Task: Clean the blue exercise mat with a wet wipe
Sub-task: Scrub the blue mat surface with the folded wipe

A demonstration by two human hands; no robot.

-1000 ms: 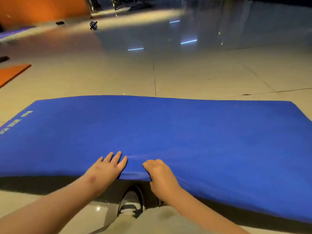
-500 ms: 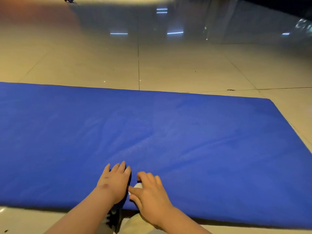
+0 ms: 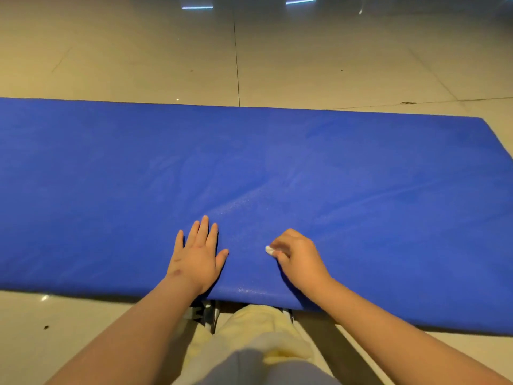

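We see the mat (image 3: 361, 190) lying flat on the tiled floor (image 3: 138, 51), running off the left edge of the view. Our left hand (image 3: 198, 254) lies spread, palm down, on the mat near its close edge. Just to its right a small white wipe (image 3: 268, 250) pokes out of our right hand (image 3: 298, 257), whose curled fingers pinch it against the mat.

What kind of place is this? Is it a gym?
Likely a gym or exercise hall. A big blue mat lies on a wide, shiny tiled floor with light reflections in it. The right hand pinches a small white wipe on the mat.
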